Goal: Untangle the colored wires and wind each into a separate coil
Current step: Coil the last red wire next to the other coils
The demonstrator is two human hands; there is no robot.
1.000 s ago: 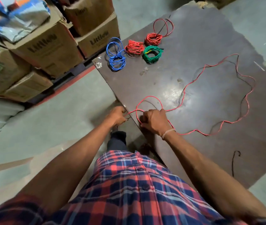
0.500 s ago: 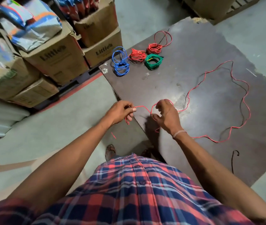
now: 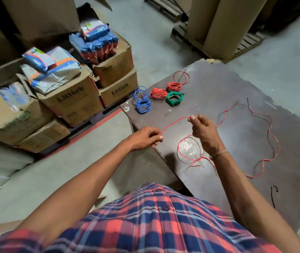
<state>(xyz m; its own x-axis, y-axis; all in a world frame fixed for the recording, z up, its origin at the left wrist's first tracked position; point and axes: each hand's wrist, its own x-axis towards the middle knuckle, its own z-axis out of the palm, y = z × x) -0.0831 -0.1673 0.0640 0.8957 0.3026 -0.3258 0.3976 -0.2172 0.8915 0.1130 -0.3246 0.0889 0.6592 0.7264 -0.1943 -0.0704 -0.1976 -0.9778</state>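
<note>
Winding step, early. Left hand point(image 3: 143, 138) & right hand point(image 3: 203, 133) both pinch red wire point(image 3: 174, 122), taut between grips; rest trails behind right grip on table point(image 3: 237, 84). Next: loop toward left grip, w/o snagging.

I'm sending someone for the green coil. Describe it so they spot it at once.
Find the dark board on the floor, then its far left corner near the cardboard boxes, where four small coils lie. The green coil is the one nearest the board's middle, beside two red coils and right of the blue coil. It is the only green wire there.
</note>
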